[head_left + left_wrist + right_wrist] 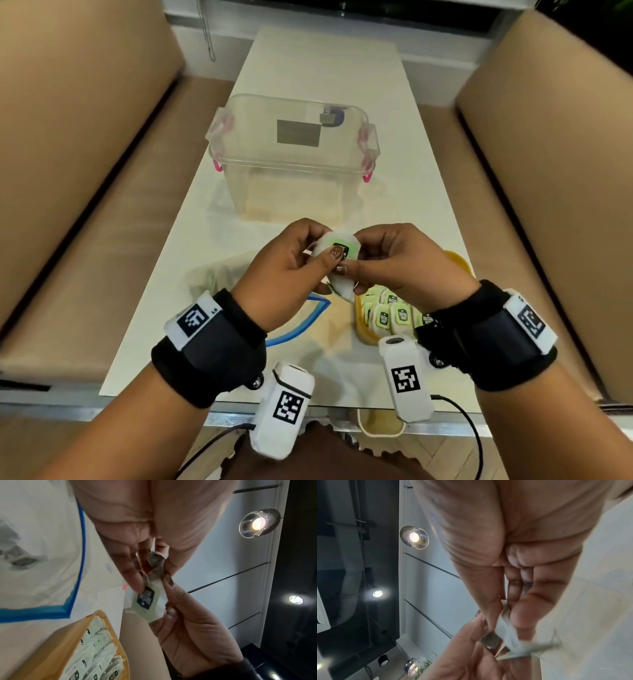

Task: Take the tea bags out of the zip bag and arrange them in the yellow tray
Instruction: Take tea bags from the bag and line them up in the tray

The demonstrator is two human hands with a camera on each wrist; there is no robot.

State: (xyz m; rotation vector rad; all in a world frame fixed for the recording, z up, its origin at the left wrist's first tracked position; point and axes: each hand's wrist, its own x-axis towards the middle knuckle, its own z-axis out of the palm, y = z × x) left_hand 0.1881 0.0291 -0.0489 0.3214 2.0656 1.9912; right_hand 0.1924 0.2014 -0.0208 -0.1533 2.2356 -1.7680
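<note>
A clear plastic storage box [291, 154] with pink side latches [364, 150] stands on the white table [325, 61], a grey label [298, 133] showing on it. Tan sofas [78, 144] flank the table on both sides. The wrist views show a round glass lamp [259, 523], lit, and small spotlights [377, 593] on a pale panelled surface.

On the long pale table [308, 85], the clear lidded plastic box [291, 154] stands at the far middle. Nearer, the yellow tray [459, 262] of tea bags [390, 313] lies to the right, the blue-edged zip bag [305, 322] just left of it. Above both, the left hand [281, 274] and right hand [404, 263] hold one white tea bag [339, 253] between them.
</note>
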